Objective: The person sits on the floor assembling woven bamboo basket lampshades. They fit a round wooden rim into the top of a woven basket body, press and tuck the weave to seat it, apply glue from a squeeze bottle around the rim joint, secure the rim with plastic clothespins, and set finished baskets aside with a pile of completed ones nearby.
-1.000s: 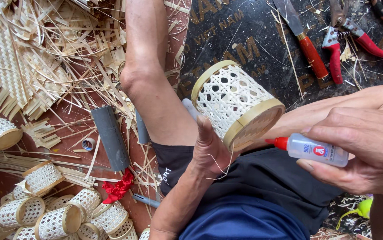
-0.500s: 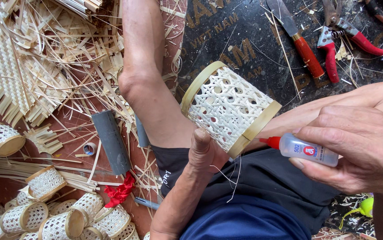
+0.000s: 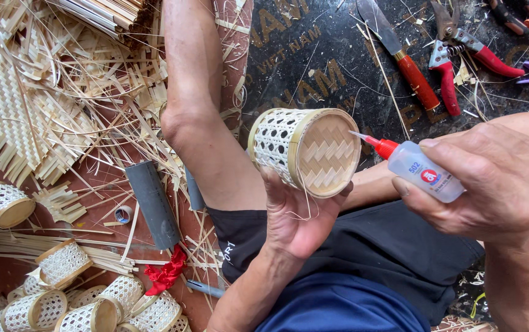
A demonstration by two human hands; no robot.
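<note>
My left hand (image 3: pixel 298 212) holds a small woven bamboo basket (image 3: pixel 304 150), a cylinder with open lattice sides, a pale rim band and a herringbone-woven base turned towards me. My right hand (image 3: pixel 492 181) grips a small clear glue bottle (image 3: pixel 421 171) with a red nozzle. The nozzle tip points left at the basket's base rim, a short gap away. Thin loose fibres hang from the basket over my left palm. Both hands work above my lap, over dark shorts.
Bamboo strips and woven mat pieces (image 3: pixel 43 104) litter the floor at left. Several finished small baskets (image 3: pixel 62 295) lie at lower left, beside a grey tube (image 3: pixel 152 203) and red scrap (image 3: pixel 165 276). A red-handled knife (image 3: pixel 399 55) and pruners (image 3: pixel 455 61) rest on a dark mat at upper right.
My left hand has turned the basket so its woven base faces me. The glue bottle has risen and its nozzle has come close to the base rim.
</note>
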